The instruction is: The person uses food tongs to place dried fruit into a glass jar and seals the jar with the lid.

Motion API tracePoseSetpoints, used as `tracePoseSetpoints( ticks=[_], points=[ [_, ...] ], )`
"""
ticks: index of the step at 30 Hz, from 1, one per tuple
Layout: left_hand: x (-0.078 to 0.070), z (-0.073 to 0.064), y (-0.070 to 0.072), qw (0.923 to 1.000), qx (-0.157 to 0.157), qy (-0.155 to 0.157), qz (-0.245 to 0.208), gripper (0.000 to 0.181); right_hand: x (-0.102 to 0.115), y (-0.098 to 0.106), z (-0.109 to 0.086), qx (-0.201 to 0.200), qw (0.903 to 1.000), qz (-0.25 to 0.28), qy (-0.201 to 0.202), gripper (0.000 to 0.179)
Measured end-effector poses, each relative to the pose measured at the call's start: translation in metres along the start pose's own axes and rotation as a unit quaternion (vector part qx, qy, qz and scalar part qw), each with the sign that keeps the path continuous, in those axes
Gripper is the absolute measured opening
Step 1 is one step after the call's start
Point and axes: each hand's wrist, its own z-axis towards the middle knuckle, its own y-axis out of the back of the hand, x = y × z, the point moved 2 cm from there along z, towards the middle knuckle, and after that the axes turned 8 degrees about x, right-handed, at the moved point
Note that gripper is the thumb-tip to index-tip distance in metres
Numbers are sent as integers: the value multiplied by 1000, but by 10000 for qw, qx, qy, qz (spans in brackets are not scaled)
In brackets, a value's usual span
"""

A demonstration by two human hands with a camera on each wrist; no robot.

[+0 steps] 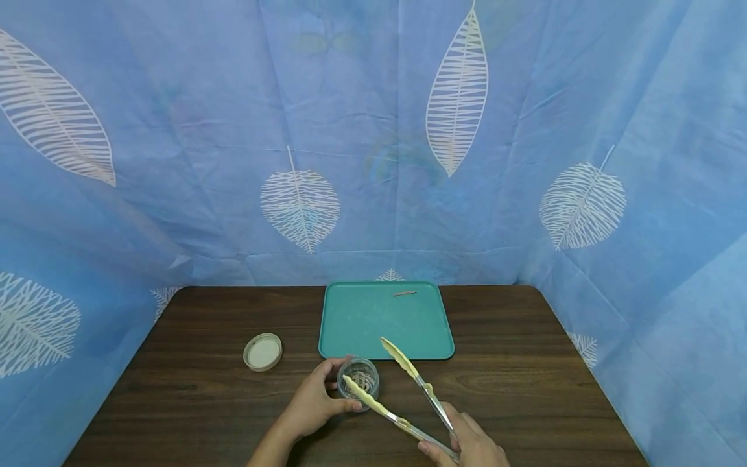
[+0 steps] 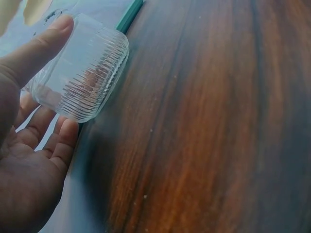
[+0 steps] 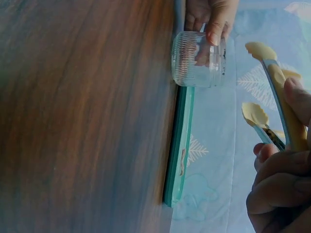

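Note:
My left hand [image 1: 312, 402] holds an open clear jar [image 1: 369, 368] with ribbed sides, thumb on one side and fingers on the other. Small brownish-grey strips [image 1: 363, 377] lie inside; their kind is too small to tell. Metal tongs [image 1: 434, 399] with pale yellow scalloped tips are gripped in my right hand [image 1: 469, 442]. The tongs are spread wide: one tip is over the jar mouth, the other near the tray's front edge. Nothing is between the tips. In the right wrist view, both tips appear above the jar [image 3: 197, 58].
A teal tray [image 1: 356, 324] lies behind the jar, with one thin strip [image 1: 404, 293] near its far edge. To the left, a round lid [image 1: 262, 352] with a white inside rests on the dark wooden table [image 1: 204, 402]. Blue leaf-patterned cloth [image 1: 362, 214] hangs around the table.

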Motion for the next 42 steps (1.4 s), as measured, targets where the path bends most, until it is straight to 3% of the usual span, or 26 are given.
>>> tracePoseSetpoints(
  ticks=[5,13,19,26,35,42],
  points=[
    [0,-1,0,10000,7,5,24,92,3,1,1,108,9999,113,-70,78],
    [0,-1,0,10000,-29,11,46,89,5,3,4,-53,9998,205,-44,77],
    [-2,-1,-2,9999,-105,16,94,89,8,10,13,-83,9989,446,-122,86],
    [-2,-1,-1,10000,-84,-20,37,91,11,19,27,-16,9984,551,-89,79],
    [0,-1,1,10000,-9,42,30,91,8,25,48,6,9981,609,102,83],
    [0,-1,0,10000,27,28,-65,89,2,30,70,-422,9977,188,496,81]
  ],
)
